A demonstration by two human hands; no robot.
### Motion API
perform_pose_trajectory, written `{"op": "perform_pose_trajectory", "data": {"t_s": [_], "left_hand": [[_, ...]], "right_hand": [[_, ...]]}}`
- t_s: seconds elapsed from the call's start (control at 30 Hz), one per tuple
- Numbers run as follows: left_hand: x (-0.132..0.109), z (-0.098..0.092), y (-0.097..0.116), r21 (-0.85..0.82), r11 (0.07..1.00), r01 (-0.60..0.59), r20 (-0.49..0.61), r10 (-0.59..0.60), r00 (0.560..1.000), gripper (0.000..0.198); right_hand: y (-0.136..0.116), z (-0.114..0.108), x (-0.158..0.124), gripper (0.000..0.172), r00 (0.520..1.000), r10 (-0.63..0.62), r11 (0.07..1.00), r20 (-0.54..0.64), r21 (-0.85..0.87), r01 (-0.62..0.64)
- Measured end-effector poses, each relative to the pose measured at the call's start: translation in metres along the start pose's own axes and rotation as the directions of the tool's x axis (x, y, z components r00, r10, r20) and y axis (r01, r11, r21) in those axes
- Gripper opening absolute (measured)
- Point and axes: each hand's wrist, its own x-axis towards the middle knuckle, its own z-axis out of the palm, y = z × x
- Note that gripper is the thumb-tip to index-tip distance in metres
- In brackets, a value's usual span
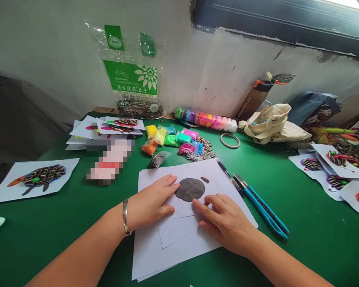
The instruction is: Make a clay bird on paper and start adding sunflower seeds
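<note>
A flat grey clay disc (190,189) lies on a stack of white paper sheets (155,251) on the green table. My left hand (152,202) rests flat on the paper, fingers stretched out and touching the disc's left edge. My right hand (224,220) lies on the paper just below the disc, its fingers reaching to the disc's lower right edge and holding nothing. A single sunflower seed (205,179) sits beside the disc at its upper right.
Blue scissors (265,207) and a pen (225,171) lie right of the paper. Small bags of coloured clay (173,140), loose seeds (208,147), a tape ring (230,140) and a seed bag (131,79) are behind. Finished seed pictures lie left (38,177) and right (338,159).
</note>
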Motion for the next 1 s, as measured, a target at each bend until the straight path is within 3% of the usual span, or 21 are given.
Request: {"op": "perform_pose_trajectory", "data": {"t_s": [0.53,1.0], "left_hand": [[0.0011,0.0014,-0.0027,-0.014,1.000,-0.012,-0.017,0.012,1.000,0.063],[0.0002,0.0022,-0.0021,-0.009,1.000,0.005,0.005,-0.005,1.000,0.065]], "right_hand": [[0.0013,0.0042,0.0019,0.029,0.993,0.033,0.999,-0.110,-0.003,-0.034],[0.0050,0.0074,-0.0011,0.031,0.979,0.081,0.993,-0.188,0.105,-0.062]]}}
